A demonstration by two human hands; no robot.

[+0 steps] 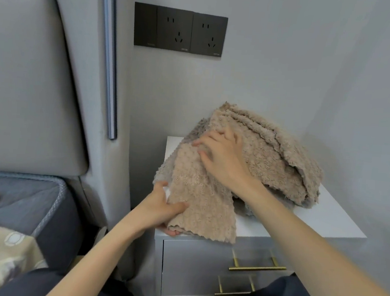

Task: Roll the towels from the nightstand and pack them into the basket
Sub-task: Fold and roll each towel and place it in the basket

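Gripping the hanging beige towel near left, left hand fingers curled round it; resting the right hand, fingers spread, on the towel pile atop the surface.

Heap of beige fluffy towels on white desk, top towel draped over front edge, held at lower left side by left grip, thumb on top, touched from above by spread right grip

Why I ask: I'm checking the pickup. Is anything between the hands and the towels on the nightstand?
Nothing visible. The left hand grips the hanging end of the top fluffy beige towel, and the right hand rests on it atop the white nightstand. No basket is in view.
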